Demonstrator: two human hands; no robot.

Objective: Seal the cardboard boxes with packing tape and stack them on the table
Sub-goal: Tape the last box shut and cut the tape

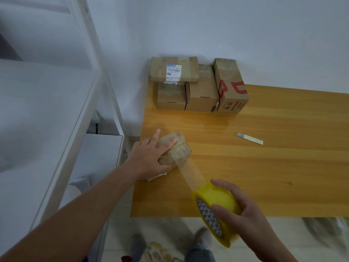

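Orange-brown wooden desk, standing against a white wall. Near left on it: small cardboard box, wrapped in glossy tape, held down by the left hand, whose fingers are spread and laid straight over the top, with the thumb along the near side. Near centre, above the desk's near edge: yellow roll of packing tape, gripped by the right hand, with the thumb across the roll's open face and the fingers curled over its rim. Strip of clear tape, stretched taut from the roll to the small box. Far left, by the wall: plain brown box with a flat labelled box on top, a taller plain box just beside it on the right, then a red-printed box touching that. Right of centre, well apart from the boxes: thin grey metal blade, lying flat on the desk
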